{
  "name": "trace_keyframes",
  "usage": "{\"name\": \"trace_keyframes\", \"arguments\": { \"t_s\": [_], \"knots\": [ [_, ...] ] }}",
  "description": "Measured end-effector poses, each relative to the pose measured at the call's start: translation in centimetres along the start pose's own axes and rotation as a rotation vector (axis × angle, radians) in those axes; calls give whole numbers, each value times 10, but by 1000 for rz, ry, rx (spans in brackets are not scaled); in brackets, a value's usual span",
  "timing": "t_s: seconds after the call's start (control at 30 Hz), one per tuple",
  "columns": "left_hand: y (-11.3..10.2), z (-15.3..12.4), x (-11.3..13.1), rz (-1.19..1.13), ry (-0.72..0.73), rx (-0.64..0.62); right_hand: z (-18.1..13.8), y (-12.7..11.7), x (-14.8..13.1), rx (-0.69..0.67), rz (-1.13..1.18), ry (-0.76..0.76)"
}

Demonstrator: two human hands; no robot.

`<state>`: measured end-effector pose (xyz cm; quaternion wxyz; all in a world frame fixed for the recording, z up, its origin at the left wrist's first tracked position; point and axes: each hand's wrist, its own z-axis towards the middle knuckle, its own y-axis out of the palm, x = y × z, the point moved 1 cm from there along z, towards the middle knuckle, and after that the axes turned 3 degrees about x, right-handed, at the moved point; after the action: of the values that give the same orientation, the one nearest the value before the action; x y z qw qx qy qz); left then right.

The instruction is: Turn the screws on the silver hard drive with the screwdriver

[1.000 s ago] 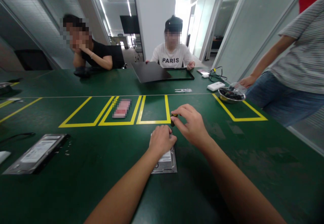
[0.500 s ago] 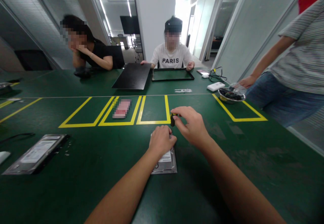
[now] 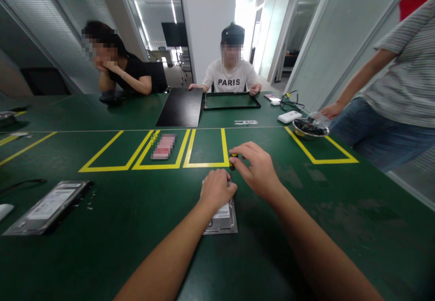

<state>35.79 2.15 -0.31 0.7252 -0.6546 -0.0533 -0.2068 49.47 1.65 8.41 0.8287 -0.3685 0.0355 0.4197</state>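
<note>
A silver hard drive (image 3: pixel 222 223) lies on the green table in front of me, its far part covered by my hands. My left hand (image 3: pixel 217 188) rests over it, fingers curled and gripping its far end. Between the thumb and fingers of my right hand (image 3: pixel 257 167) is a small screwdriver (image 3: pixel 232 161) with a black and yellow handle. It stands upright with its thin shaft pointing down at the drive's far right corner; the tip is hidden by my left hand.
Another hard drive (image 3: pixel 50 206) lies at the left, beside tiny loose pieces (image 3: pixel 91 199). Yellow tape (image 3: pixel 163 167) marks boxes on the table. Across it, a person (image 3: pixel 231 70) holds a black panel (image 3: pixel 180 107) next to a black frame (image 3: pixel 233 108). A metal bowl (image 3: pixel 311 131) stands at right.
The person opposite has lowered the black panel toward the table. My hands have stayed nearly in place, and the screwdriver handle shows slightly turned.
</note>
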Motion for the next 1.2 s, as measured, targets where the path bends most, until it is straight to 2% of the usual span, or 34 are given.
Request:
{"name": "trace_keyframes", "arguments": {
  "t_s": [0.23,0.43,0.63,1.2],
  "knots": [
    [3,0,-1,3,7,16,0,0,0,22,7,-69],
    [4,1,-2,11,10,16,1,-1,0,28,-2,-9],
    [2,1,-1,5,-8,-8,0,1,1,22,9,-48],
    [0,2,-2,6,-13,-13,1,2,2,-6,18,11]
  ]
}}
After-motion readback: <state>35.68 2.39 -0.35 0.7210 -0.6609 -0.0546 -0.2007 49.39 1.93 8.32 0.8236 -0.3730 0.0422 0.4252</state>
